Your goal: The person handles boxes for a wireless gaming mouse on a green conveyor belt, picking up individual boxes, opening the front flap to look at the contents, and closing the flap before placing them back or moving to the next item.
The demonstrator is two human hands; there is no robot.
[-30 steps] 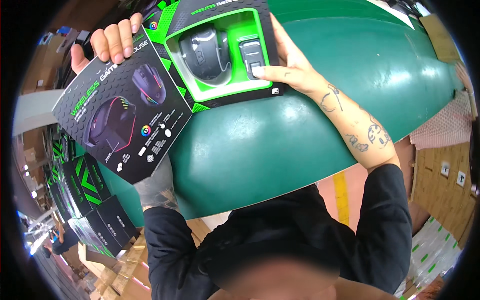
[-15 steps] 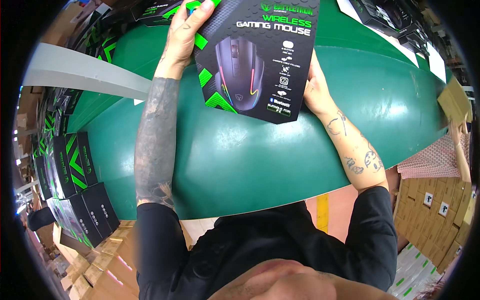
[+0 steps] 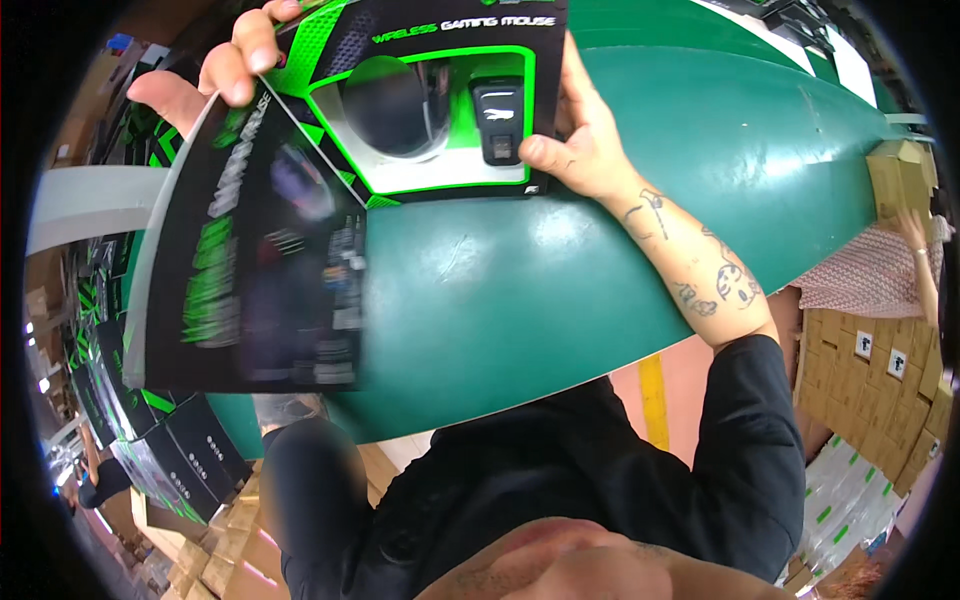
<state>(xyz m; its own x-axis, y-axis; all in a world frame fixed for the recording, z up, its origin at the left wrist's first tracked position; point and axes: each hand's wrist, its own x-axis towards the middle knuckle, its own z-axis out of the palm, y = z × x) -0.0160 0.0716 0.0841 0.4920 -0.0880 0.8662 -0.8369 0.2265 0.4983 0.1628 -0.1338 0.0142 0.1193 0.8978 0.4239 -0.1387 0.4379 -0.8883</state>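
Observation:
A black and green gaming mouse box [image 3: 335, 65] is held up over the far part of the green table. Its front flap [image 3: 270, 270] is swung out to the left, blurred by motion. Behind the green-edged window sit a dark mouse [image 3: 395, 105] and a small black piece [image 3: 498, 115] with what looks like a USB plug. My left hand [image 3: 235, 65] has its fingers curled over the flap's top edge near the box, thumb sticking out left. My right hand [image 3: 585, 150] grips the box's right side, thumb on the front beside the window; its other fingers are mostly hidden.
The green table [image 3: 480, 290] curves across the view, a pale grey post [image 3: 90, 205] at its left. Black and green boxes [image 3: 180, 450] are stacked at left. At far right, another person's hand [image 3: 912, 230] is at a brown carton [image 3: 900, 175]. Cartons [image 3: 860, 380] stand lower right.
The box's front cover has opened leftward, uncovering the window. My left hand has moved left with the flap, and the box has shifted left and up. The right thumb now rests on the front.

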